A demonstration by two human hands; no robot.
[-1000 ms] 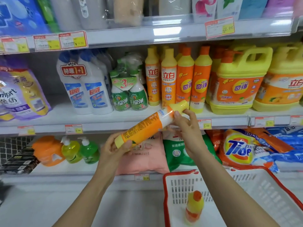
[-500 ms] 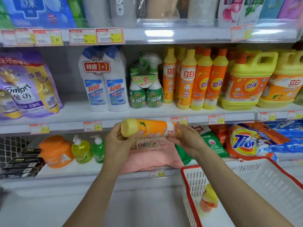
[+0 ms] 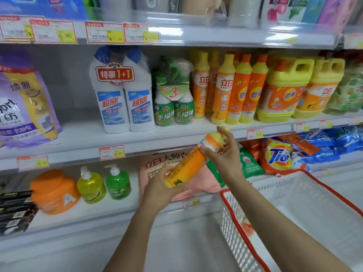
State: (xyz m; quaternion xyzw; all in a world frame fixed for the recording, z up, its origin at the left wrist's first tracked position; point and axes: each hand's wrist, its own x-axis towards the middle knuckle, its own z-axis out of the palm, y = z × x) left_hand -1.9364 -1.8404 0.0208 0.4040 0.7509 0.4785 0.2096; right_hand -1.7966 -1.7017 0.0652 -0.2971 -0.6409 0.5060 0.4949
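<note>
An orange dish-soap bottle (image 3: 188,163) with a yellow cap and base is tilted in front of the shelves, cap up to the right. My left hand (image 3: 159,190) grips its yellow base from below. My right hand (image 3: 225,154) holds the bottle's neck near the cap, thumb on the near side and fingers behind it. A white basket with a red rim (image 3: 294,203) hangs on my right forearm; an orange bottle (image 3: 247,228) shows through its left wall.
The middle shelf (image 3: 137,138) carries white toilet-cleaner bottles (image 3: 121,99), green spray bottles (image 3: 173,99), orange soap bottles (image 3: 231,89) and yellow jugs (image 3: 282,89). Below stand pump bottles (image 3: 104,183), an orange tub (image 3: 54,190), a pink bag (image 3: 167,160) and Tide bags (image 3: 279,156).
The bottle went from lying level to tilted, its cap end rising to the right. The camera view shifted left and closer to the shelves, and the basket slid further right.
</note>
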